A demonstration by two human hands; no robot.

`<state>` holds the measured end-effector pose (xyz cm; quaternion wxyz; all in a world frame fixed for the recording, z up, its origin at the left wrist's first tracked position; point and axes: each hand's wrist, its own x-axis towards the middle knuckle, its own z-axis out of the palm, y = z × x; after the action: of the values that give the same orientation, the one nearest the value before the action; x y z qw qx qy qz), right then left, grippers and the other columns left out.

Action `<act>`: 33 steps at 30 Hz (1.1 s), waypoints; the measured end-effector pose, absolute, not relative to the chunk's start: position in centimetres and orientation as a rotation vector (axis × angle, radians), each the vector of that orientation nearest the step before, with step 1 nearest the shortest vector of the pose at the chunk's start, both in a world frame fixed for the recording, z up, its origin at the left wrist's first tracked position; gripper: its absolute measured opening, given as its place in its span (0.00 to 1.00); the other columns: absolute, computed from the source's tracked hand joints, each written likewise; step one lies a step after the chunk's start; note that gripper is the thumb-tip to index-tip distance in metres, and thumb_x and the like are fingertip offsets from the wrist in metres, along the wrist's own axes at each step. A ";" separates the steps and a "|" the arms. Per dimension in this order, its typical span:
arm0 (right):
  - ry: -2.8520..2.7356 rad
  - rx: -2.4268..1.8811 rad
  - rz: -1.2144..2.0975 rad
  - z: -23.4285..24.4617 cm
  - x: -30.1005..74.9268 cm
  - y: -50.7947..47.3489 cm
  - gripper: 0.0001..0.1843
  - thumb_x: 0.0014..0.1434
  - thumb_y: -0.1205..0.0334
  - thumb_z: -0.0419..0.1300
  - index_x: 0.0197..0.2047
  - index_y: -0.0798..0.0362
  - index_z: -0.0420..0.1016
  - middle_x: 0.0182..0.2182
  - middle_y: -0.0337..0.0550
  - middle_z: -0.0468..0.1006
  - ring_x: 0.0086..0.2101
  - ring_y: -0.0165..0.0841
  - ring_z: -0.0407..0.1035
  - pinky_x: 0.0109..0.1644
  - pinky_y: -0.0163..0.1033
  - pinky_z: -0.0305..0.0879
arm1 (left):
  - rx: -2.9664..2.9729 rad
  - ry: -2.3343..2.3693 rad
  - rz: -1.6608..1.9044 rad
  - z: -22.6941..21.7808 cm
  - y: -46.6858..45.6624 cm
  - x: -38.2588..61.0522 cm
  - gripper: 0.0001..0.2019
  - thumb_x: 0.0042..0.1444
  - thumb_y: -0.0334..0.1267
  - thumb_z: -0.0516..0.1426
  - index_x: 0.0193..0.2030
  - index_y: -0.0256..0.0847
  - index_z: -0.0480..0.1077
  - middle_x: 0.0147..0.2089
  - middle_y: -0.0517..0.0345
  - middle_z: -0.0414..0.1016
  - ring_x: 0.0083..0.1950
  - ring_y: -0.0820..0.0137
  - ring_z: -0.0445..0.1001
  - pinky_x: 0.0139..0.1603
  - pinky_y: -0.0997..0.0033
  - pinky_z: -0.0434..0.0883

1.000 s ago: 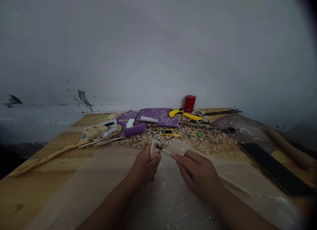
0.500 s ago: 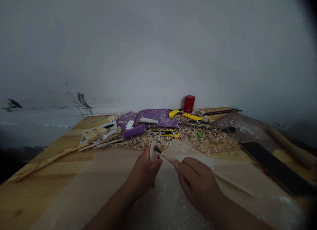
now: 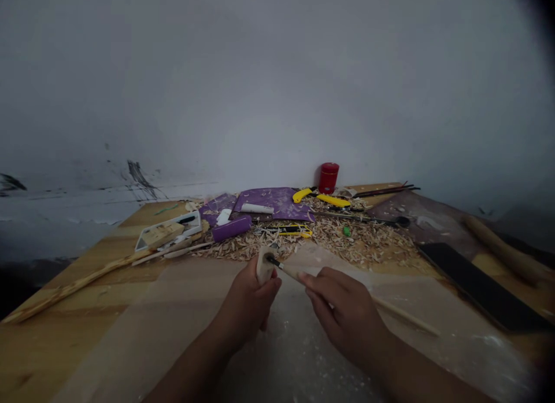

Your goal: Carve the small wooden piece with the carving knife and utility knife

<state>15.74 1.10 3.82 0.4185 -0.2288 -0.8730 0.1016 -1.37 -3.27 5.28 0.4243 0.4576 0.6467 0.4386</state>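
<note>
My left hand [image 3: 246, 307] is shut on a small pale carved wooden piece [image 3: 264, 265], which stands upright in my fingers. My right hand [image 3: 347, 313] grips a wood-handled carving tool [image 3: 291, 270] with a dark metal blade. The blade tip reaches the top of the wooden piece and seems to touch it. My fingers hide the lower part of the piece. Both hands are close together above a translucent plastic sheet [image 3: 299, 357] spread over the wooden table.
Beyond my hands lie a heap of wood shavings [image 3: 347, 244], purple mats [image 3: 273, 200], yellow utility knives [image 3: 284, 231], and a red canister [image 3: 328, 178]. A white tray [image 3: 169, 232] and a long wooden strip [image 3: 78, 284] are on the left. A black board [image 3: 481, 287] and a wooden rod [image 3: 503, 250] are on the right.
The whole view has tilted slightly and shifted, and both hands sit a little further left. The blade stays at the top of the wooden piece, and the grips look unchanged.
</note>
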 end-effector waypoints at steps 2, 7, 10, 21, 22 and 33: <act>-2.222 -0.549 0.163 3.9 15.9 1.3 0.12 0.58 0.70 0.48 0.42 0.55 0.70 0.26 0.44 0.68 0.27 0.31 0.63 0.29 0.35 0.60 | 1.142 1.611 1.092 5.3 -3.3 -1.4 0.05 0.51 0.37 0.51 0.31 0.43 0.56 0.16 0.72 0.55 0.09 0.81 0.52 0.06 0.82 0.50; -2.235 -0.539 0.289 4.3 16.4 1.8 0.12 0.59 0.70 0.49 0.43 0.54 0.70 0.26 0.43 0.68 0.27 0.31 0.63 0.30 0.35 0.60 | 1.117 1.592 1.083 5.8 -3.5 -1.4 0.05 0.51 0.37 0.51 0.30 0.43 0.55 0.16 0.73 0.54 0.08 0.82 0.50 0.06 0.82 0.48; -2.179 -0.567 0.419 4.2 16.3 1.8 0.12 0.59 0.69 0.50 0.44 0.53 0.69 0.26 0.40 0.67 0.27 0.29 0.64 0.30 0.34 0.61 | 1.122 1.580 1.085 6.0 -3.6 -1.4 0.05 0.50 0.37 0.52 0.30 0.43 0.56 0.16 0.73 0.54 0.08 0.82 0.51 0.06 0.82 0.49; -2.251 -0.512 0.043 4.8 16.1 1.2 0.13 0.59 0.70 0.47 0.40 0.56 0.72 0.24 0.44 0.67 0.25 0.32 0.60 0.28 0.36 0.57 | 1.071 1.552 1.116 6.0 -3.4 -1.1 0.06 0.49 0.36 0.52 0.30 0.42 0.56 0.15 0.73 0.54 0.08 0.82 0.50 0.06 0.82 0.49; -2.248 -0.513 0.092 4.9 16.2 1.4 0.13 0.59 0.70 0.47 0.41 0.56 0.72 0.24 0.44 0.68 0.26 0.32 0.61 0.28 0.36 0.58 | 1.081 1.549 1.109 6.0 -3.4 -1.1 0.06 0.49 0.36 0.52 0.30 0.43 0.56 0.15 0.73 0.54 0.08 0.81 0.50 0.06 0.82 0.49; -2.129 -0.516 0.602 4.8 16.8 3.1 0.11 0.57 0.66 0.54 0.42 0.51 0.73 0.26 0.38 0.72 0.27 0.28 0.67 0.30 0.33 0.62 | 1.017 1.329 1.149 5.4 -3.7 -1.4 0.06 0.50 0.37 0.53 0.33 0.41 0.58 0.11 0.74 0.55 0.08 0.81 0.49 0.08 0.83 0.47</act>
<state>16.82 3.10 4.83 0.4213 -0.2060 -0.8499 0.2403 -1.44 -3.69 5.36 0.5277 0.4254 0.5561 0.4809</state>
